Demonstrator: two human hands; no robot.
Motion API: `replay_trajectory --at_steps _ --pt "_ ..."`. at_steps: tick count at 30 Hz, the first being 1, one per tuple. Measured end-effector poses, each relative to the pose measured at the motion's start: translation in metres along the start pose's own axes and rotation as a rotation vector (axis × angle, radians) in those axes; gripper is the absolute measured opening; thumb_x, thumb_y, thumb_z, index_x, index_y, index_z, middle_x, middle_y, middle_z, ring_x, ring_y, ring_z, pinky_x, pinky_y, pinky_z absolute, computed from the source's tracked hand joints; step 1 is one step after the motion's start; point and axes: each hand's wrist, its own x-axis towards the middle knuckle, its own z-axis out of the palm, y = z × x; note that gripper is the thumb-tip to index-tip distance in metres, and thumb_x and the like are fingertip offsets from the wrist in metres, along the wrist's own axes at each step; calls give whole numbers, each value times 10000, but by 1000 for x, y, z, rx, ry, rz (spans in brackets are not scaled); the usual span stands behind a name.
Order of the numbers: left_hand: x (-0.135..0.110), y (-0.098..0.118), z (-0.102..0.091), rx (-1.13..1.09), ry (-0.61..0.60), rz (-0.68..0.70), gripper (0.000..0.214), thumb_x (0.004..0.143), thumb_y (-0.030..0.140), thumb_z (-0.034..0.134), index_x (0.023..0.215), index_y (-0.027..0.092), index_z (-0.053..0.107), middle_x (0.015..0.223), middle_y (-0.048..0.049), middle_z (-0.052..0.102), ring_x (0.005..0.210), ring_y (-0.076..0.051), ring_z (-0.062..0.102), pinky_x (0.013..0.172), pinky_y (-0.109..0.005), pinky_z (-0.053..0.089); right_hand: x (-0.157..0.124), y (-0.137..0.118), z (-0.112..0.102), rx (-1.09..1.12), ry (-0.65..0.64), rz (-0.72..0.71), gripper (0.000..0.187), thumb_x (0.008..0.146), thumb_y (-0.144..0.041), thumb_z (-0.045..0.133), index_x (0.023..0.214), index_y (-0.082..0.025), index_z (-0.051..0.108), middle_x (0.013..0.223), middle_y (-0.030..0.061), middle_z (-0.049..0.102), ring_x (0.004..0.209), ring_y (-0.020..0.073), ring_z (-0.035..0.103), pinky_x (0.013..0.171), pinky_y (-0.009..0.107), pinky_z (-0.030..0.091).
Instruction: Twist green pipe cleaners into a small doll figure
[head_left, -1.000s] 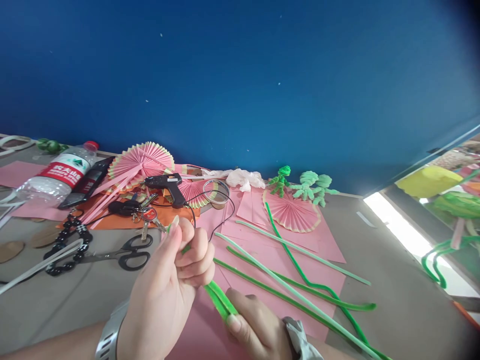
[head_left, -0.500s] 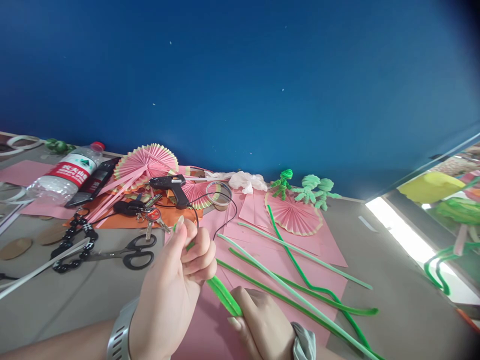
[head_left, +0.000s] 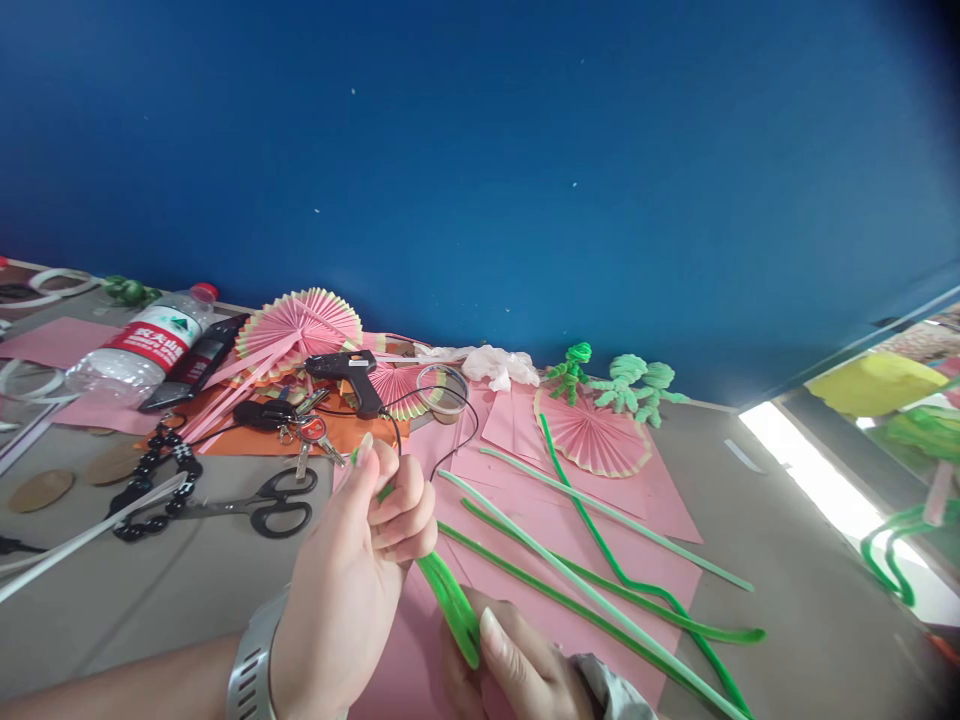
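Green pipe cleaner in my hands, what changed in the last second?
The right hand dropped lower in view, and the folded green pipe cleaner has spread into a narrow loop. The left hand kept its grip; scissors and glue gun stayed put.

Grey table (head_left: 787,560) — pink paper (head_left: 525,500), scissors (head_left: 262,505), water bottle (head_left: 142,345), glue gun (head_left: 349,372)

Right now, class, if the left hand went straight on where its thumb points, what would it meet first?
Probably the black cord, then the glue gun behind it. The left hand is raised off the table, so it may pass over both; depth is unclear.
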Motion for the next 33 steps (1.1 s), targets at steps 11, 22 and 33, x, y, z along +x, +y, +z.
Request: replay_trajectory --at_steps 11,22,33 --pt "5 -4 -4 46 -114 -120 321 916 341 364 640 177 355 590 59 194 497 -78 186 443 -213 216 -1 -16 -9 214 -164 65 409 870 -543 309 709 -180 407 615 4 421 566 121 382 581 267 334" --pt "4 -1 -3 49 -116 -123 312 905 334 397 638 178 358 584 63 188 485 -73 190 438 -206 210 -1 -10 -7 -239 -137 -45 421 867 -547 224 652 -205 345 540 -22 374 468 107 345 446 239 278" --pt "4 1 -2 36 -140 -131 332 921 339 349 630 179 345 584 60 167 491 -84 148 444 -228 180 1 -11 -8 -497 -60 -77 497 842 -629 128 619 -212 283 500 -32 302 426 111 291 413 248 232"
